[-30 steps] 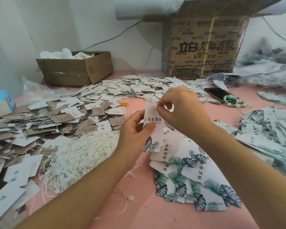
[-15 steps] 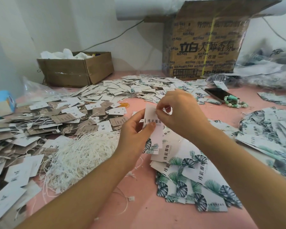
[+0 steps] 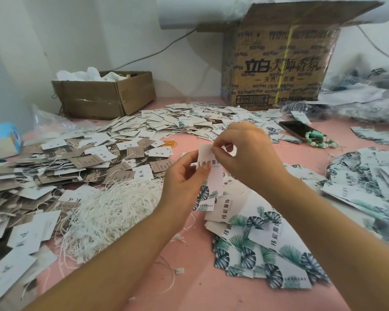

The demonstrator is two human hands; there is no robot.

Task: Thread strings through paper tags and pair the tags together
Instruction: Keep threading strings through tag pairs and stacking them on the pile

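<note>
Left hand (image 3: 184, 178) pinches a long white paper tag with green leaf print (image 3: 215, 180) upright over the pink table (image 3: 189, 288). Right hand (image 3: 245, 158) pinches a thin white string (image 3: 228, 145) at the tag's top edge (can't see the hole). A tangled heap of white strings (image 3: 112, 212) lies just left.

**Bare desk only in the near middle**

A strip of bare pink desk (image 3: 195, 288) runs up from the near edge, between the white string pile (image 3: 112, 212) on the left and the fanned leaf-print tags (image 3: 263, 250) on the right. A few loose strings cross it. Above it, the left hand (image 3: 184, 182) and right hand (image 3: 247, 158) pinch a held tag (image 3: 215, 182), filling the middle. The grey tag heap (image 3: 43, 173), far tag heap (image 3: 166, 122), small box (image 3: 103, 95), big carton (image 3: 279, 63) and phone (image 3: 296, 129) block the rest.
</note>
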